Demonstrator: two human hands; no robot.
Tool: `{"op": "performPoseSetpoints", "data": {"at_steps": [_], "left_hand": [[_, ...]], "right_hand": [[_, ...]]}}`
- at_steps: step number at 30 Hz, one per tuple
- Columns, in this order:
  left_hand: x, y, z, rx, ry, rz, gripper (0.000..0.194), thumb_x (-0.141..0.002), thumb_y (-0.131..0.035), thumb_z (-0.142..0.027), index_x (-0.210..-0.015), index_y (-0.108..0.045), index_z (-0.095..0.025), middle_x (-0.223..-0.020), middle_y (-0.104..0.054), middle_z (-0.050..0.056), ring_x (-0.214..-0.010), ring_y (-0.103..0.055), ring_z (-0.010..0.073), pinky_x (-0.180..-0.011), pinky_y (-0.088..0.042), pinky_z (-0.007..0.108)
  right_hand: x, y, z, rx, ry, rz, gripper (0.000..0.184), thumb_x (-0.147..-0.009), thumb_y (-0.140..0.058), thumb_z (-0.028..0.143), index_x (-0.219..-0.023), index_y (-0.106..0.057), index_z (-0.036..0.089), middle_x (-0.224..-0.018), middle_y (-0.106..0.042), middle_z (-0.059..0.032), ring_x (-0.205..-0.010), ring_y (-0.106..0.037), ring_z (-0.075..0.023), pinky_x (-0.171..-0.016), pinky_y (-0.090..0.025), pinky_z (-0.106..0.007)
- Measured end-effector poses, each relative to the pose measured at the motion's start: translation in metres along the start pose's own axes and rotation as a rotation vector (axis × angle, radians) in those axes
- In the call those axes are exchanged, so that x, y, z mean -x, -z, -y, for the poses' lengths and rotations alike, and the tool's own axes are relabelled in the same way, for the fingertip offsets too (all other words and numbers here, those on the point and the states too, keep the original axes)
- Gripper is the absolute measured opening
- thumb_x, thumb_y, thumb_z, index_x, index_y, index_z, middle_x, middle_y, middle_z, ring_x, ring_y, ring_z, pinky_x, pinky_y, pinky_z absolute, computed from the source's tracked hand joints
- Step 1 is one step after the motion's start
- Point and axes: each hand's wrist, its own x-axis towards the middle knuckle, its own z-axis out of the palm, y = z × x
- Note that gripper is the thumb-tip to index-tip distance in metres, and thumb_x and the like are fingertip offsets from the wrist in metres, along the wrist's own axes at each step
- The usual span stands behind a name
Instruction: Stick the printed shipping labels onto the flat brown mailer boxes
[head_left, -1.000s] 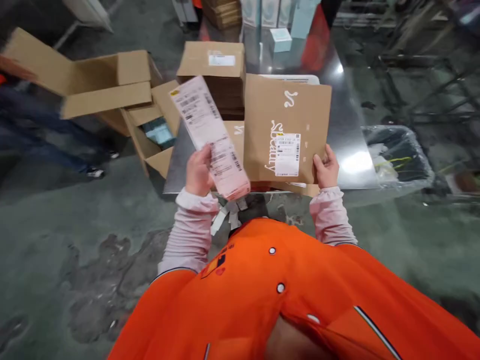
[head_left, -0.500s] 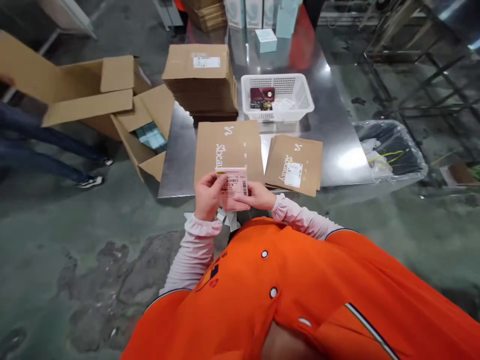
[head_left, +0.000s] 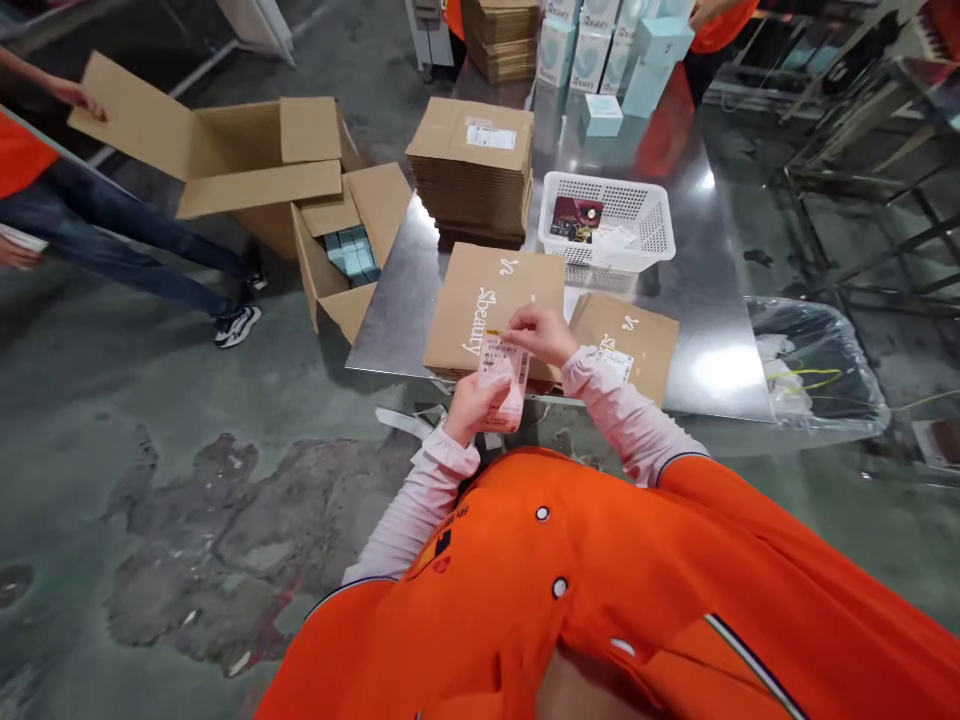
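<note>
Pink label sheet [head_left: 504, 385] clenched in left hand [head_left: 476, 408], lower centre of frame, over near edge of kraft mailer [head_left: 487, 310]. Right hand [head_left: 536, 335] at sheet's upper edge; pinch or mere touch cannot be told. Risk: slack grip lets sheet slide off steel table [head_left: 390, 310] edge to floor.

Floor: stained grey-green concrete [head_left: 225, 540]. Furniture: stainless steel table [head_left: 697, 200]; dark metal rack frame [head_left: 862, 230] at right. Also clear plastic sack [head_left: 817, 370] on floor, just beside table.
</note>
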Motion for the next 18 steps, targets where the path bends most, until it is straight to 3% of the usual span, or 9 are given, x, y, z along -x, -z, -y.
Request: {"op": "performPoseSetpoints", "data": {"at_steps": [2, 5, 7, 9, 11, 13, 16, 18], "left_hand": [[-0.001, 0.010, 0.013, 0.084, 0.142, 0.084, 0.051, -0.047, -0.089, -0.041, -0.085, -0.071, -0.011, -0.084, -0.073, 0.010, -0.075, -0.066, 0.0223, -0.072, -0.052, 0.033], [0.012, 0.025, 0.037, 0.161, 0.229, 0.095, 0.055, -0.047, -0.090, -0.038, -0.091, -0.072, -0.012, -0.096, -0.073, 0.013, -0.090, -0.068, 0.0278, -0.084, -0.052, 0.038], [0.029, 0.038, 0.052, 0.128, 0.268, 0.096, 0.053, -0.050, -0.089, -0.038, -0.093, -0.072, -0.013, -0.098, -0.073, 0.014, -0.095, -0.068, 0.0294, -0.087, -0.053, 0.039], [0.047, 0.052, 0.058, 0.102, 0.304, 0.105, 0.050, -0.053, -0.087, -0.040, -0.093, -0.072, -0.013, -0.095, -0.074, 0.014, -0.094, -0.068, 0.0298, -0.085, -0.054, 0.039], [0.061, 0.066, 0.053, 0.100, 0.323, 0.116, 0.049, -0.054, -0.087, -0.042, -0.091, -0.073, -0.013, -0.089, -0.074, 0.014, -0.088, -0.069, 0.0291, -0.080, -0.055, 0.038], [0.065, 0.076, 0.034, 0.122, 0.277, 0.092, 0.048, -0.052, -0.088, -0.041, -0.087, -0.073, -0.013, -0.084, -0.074, 0.012, -0.079, -0.070, 0.0260, -0.075, -0.056, 0.034], [0.045, 0.080, -0.007, 0.187, 0.075, -0.045, 0.044, -0.053, -0.088, -0.040, -0.085, -0.072, -0.015, -0.082, -0.073, 0.007, -0.072, -0.068, 0.0199, -0.071, -0.056, 0.029], [0.016, 0.076, -0.032, 0.210, -0.072, -0.176, 0.040, -0.058, -0.084, -0.042, -0.084, -0.071, -0.015, -0.082, -0.072, 0.006, -0.074, -0.067, 0.0179, -0.072, -0.055, 0.027]], "right_hand": [[-0.035, 0.001, -0.015, 0.141, 0.036, -0.106, 0.019, -0.076, -0.073, 0.034, -0.077, -0.073, 0.014, -0.100, -0.066, -0.0082, -0.096, -0.061, -0.0203, -0.092, -0.047, -0.035], [-0.078, -0.004, -0.033, 0.310, -0.060, -0.138, 0.021, -0.076, -0.073, 0.033, -0.086, -0.074, 0.014, -0.121, -0.059, -0.0106, -0.116, -0.053, -0.0240, -0.104, -0.040, -0.038], [-0.093, -0.011, -0.040, 0.428, -0.140, -0.110, 0.043, -0.077, -0.072, 0.041, -0.110, -0.070, 0.014, -0.137, -0.050, -0.0146, -0.128, -0.045, -0.0297, -0.109, -0.035, -0.045], [-0.094, -0.020, -0.042, 0.551, -0.097, -0.042, 0.071, -0.079, -0.067, 0.051, -0.136, -0.052, 0.012, -0.152, -0.034, -0.0192, -0.140, -0.030, -0.0365, -0.113, -0.022, -0.058], [-0.081, -0.030, -0.039, 0.637, 0.072, 0.102, 0.081, -0.084, -0.058, 0.055, -0.147, -0.036, 0.009, -0.158, -0.021, -0.0216, -0.146, -0.016, -0.0389, -0.114, -0.008, -0.065], [-0.055, -0.040, -0.034, 0.638, 0.296, 0.281, 0.081, -0.087, -0.053, 0.055, -0.147, -0.034, 0.005, -0.157, -0.021, -0.0231, -0.148, -0.013, -0.0375, -0.116, -0.001, -0.063], [0.004, -0.049, -0.027, 0.474, 0.592, 0.502, 0.079, -0.081, -0.058, 0.059, -0.138, -0.049, 0.006, -0.152, -0.035, -0.0225, -0.145, -0.025, -0.0350, -0.119, -0.010, -0.053], [0.042, -0.047, -0.028, 0.299, 0.650, 0.614, 0.060, -0.083, -0.055, 0.061, -0.118, -0.067, 0.014, -0.134, -0.058, -0.0164, -0.131, -0.048, -0.0289, -0.116, -0.026, -0.045]]}}
